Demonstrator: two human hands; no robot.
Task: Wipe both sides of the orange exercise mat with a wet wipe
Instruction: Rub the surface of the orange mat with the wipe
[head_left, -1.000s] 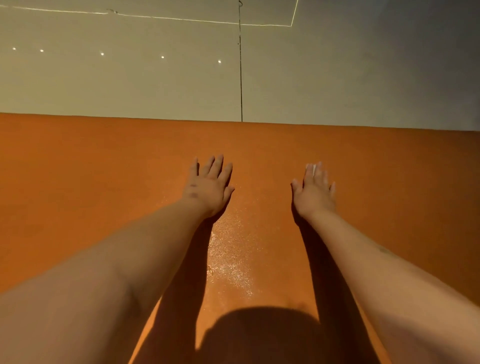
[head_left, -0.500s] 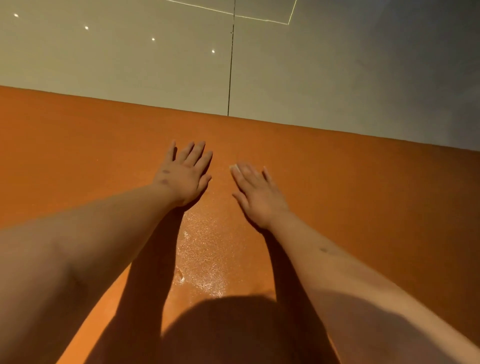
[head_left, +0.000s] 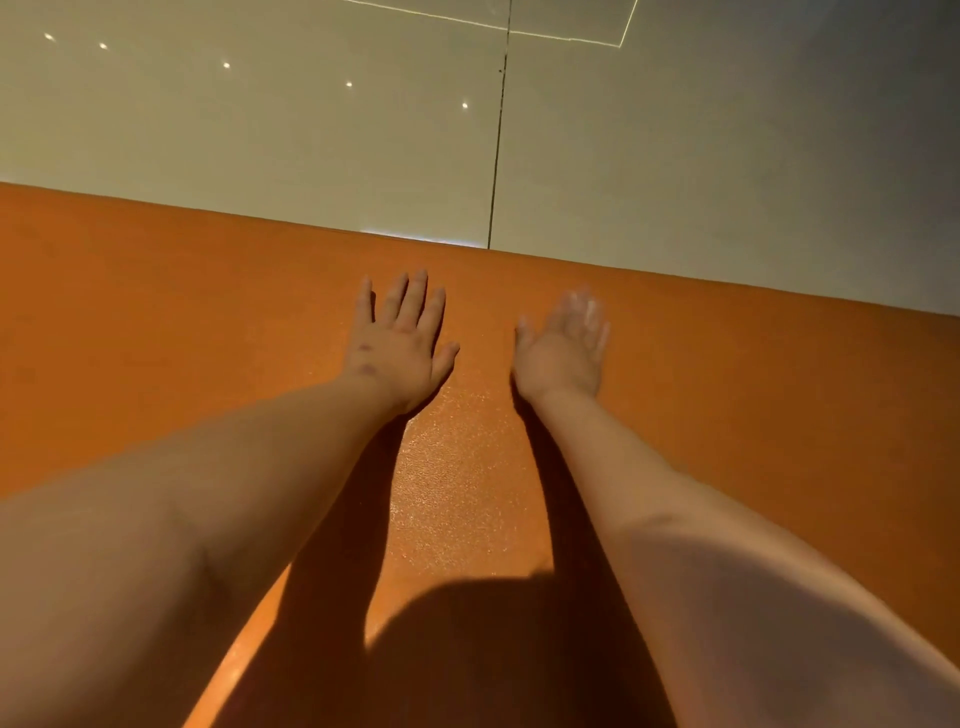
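pressing both hands flat on the orange exercise mat, close to its far edge.
the left hand lies palm down on the mat, fingers straight and spread, thumb out to the side, grasping nothing. the right hand is near it but apart, also palm down with fingers stretched forward and close together; it is motion-blurred, and a pale patch at its fingertips is too smeared to identify. the mat runs across the whole view, its far edge meeting the pale tiled floor, where a dark grout seam leads away. between the forearms a glistening streak shows on the mat, and a rounded shadow covers its near part.
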